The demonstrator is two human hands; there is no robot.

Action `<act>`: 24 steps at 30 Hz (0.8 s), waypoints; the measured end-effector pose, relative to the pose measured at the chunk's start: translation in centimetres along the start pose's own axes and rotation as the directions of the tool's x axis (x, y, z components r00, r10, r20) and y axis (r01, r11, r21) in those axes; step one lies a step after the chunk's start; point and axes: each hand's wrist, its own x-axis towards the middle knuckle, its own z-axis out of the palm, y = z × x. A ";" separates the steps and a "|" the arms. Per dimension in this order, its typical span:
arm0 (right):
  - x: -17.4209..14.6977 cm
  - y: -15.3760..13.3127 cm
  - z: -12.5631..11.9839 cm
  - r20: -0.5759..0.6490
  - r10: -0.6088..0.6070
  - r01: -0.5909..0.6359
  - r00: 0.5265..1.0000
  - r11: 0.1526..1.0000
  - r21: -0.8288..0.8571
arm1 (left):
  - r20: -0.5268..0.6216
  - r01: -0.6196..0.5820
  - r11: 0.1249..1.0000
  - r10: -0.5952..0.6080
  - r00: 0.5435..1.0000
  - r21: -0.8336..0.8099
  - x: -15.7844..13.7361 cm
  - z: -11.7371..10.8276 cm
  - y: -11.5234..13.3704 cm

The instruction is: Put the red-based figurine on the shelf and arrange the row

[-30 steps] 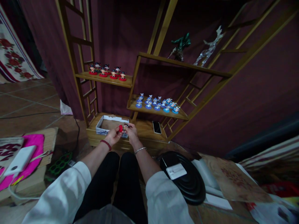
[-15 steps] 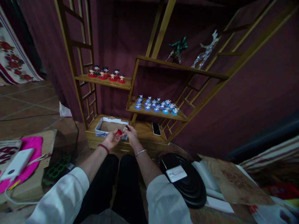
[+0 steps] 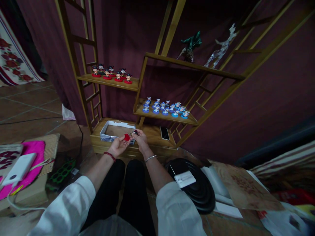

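My left hand [image 3: 118, 145] holds a small red round base [image 3: 126, 137] between its fingertips. My right hand [image 3: 140, 138] pinches a small dark figurine piece [image 3: 134, 132] right beside the red base, the two nearly touching. Both hands hover just in front of an open white cardboard box [image 3: 111, 125] on the lowest wooden shelf board [image 3: 152, 134]. Several red-based figurines [image 3: 111, 72] stand on the upper left shelf. Several blue-based figurines [image 3: 164, 108] stand on the middle shelf.
A phone [image 3: 164, 133] lies on the lowest board right of the box. A green ornament [image 3: 191, 46] and a clear deer [image 3: 221, 49] stand on the top shelf. A black oval object [image 3: 197, 186] lies at my right knee; a pink mat [image 3: 24, 164] with a white power bank lies left.
Both hands stayed together in front of the box with only slight shifts. The view tilted a little; the red base shows more plainly in my left fingers.
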 end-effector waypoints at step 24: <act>0.2 -0.6 -0.3 0.134 0.082 -0.086 0.988 0.996 0.024 | -0.051 -0.026 0.997 0.022 0.998 -0.073 -0.5 0.9 0.2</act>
